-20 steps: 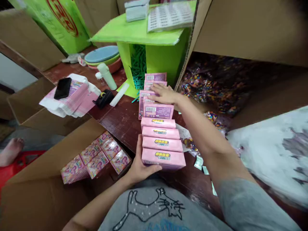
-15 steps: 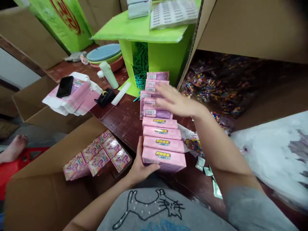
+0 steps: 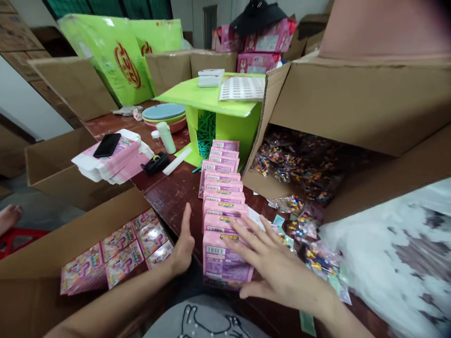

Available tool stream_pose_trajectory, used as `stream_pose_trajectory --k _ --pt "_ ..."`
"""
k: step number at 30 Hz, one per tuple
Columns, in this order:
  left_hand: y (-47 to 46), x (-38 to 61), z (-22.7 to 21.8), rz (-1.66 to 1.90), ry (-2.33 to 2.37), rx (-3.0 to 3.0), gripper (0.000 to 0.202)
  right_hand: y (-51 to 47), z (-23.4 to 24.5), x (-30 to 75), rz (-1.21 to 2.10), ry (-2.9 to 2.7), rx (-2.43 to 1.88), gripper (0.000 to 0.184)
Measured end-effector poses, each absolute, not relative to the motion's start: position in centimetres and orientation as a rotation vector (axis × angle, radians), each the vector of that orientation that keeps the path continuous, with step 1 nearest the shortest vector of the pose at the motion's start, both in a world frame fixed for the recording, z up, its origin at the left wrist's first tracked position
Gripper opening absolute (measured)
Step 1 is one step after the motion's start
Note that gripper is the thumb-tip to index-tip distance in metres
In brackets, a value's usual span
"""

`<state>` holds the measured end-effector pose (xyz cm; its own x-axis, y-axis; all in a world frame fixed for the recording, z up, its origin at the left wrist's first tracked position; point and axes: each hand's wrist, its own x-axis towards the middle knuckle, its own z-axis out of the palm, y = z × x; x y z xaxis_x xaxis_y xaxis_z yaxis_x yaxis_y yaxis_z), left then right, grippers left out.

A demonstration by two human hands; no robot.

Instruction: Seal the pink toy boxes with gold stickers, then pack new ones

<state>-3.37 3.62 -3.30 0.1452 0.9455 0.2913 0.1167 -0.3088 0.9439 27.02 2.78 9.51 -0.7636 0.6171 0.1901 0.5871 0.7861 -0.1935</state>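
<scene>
A row of pink boxes [image 3: 221, 202] runs down the dark wooden table [image 3: 172, 195] toward me. The nearest pink box [image 3: 221, 257] stands tipped up with its barcode face showing. My right hand [image 3: 278, 267] lies spread over that box's right side, fingers stretched out. My left hand [image 3: 183, 244] is held flat and upright just left of the row, fingers straight, apart from the boxes. Neither hand grips anything.
An open carton [image 3: 70, 234] with several pink printed packs [image 3: 120, 251] sits at lower left. A phone [image 3: 107, 144] rests on a pile of flat pink sleeves. A green box [image 3: 218, 110] stands behind the row. At right, a big carton [image 3: 352, 108] holds colourful small packets [image 3: 299, 169].
My right hand came back from the far end of the row to the nearest box. My left hand let go of that box and opened flat. The box now stands tipped up. The camera tilted upward.
</scene>
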Motion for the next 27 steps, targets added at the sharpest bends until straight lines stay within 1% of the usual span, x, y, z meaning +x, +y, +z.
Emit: stream_pose_trajectory --k 2,3,5,6,7,9,11,12,14,15,19,22,25,27 --pt "8.3 -4.0 -0.2 1.496 1.1 1.911 0.071 1.4 8.3 26.6 0.103 -2.74 -1.009 0.103" --pt "11.2 -3.9 2.1 1.585 1.101 2.095 0.071 0.9 7.7 26.3 0.073 -2.731 -1.038 0.101" --pt "17.5 -2.5 7.9 1.709 1.076 2.43 0.073 0.1 7.2 26.0 0.057 -2.7 -1.058 0.1" --pt "20.6 -1.3 11.1 1.694 1.103 2.569 0.072 -0.2 7.2 26.0 0.058 -2.675 -1.051 0.098" --pt "23.7 0.1 14.3 1.597 1.202 2.677 0.067 -0.5 7.4 26.1 0.051 -2.644 -1.044 0.095" --pt "28.8 3.3 20.2 1.253 1.456 2.852 0.064 -1.2 7.9 26.6 -0.029 -2.561 -1.063 0.085" --pt "32.3 6.3 24.7 1.036 1.528 2.904 0.061 -2.2 8.2 27.2 -0.159 -2.47 -1.115 0.075" --pt "33.4 7.4 26.3 0.821 1.623 2.914 0.059 -2.7 8.1 27.5 -0.216 -2.433 -1.139 0.072" --pt "34.8 9.1 28.3 0.531 1.748 2.895 0.053 -3.8 7.5 28.2 -0.288 -2.382 -1.188 0.068" --pt "35.2 9.5 28.7 0.447 1.788 2.887 0.051 -4.3 7.1 28.5 -0.307 -2.359 -1.212 0.066" --pt "36.1 9.8 29.0 0.451 1.802 2.915 0.043 -5.8 5.4 29.9 -0.318 -2.268 -1.287 0.06" --pt "36.5 9.6 29.3 0.403 1.769 2.928 0.048 -6.2 5.0 30.3 -0.26 -2.267 -1.288 0.056" --pt "36.5 9.8 29.5 0.325 1.747 2.936 0.041 -6.2 5.1 29.9 -0.177 -2.283 -1.257 0.053" --pt "36.2 10.2 29.7 0.383 1.79 2.925 0.042 -6.2 5.2 29.5 -0.128 -2.278 -1.235 0.052"
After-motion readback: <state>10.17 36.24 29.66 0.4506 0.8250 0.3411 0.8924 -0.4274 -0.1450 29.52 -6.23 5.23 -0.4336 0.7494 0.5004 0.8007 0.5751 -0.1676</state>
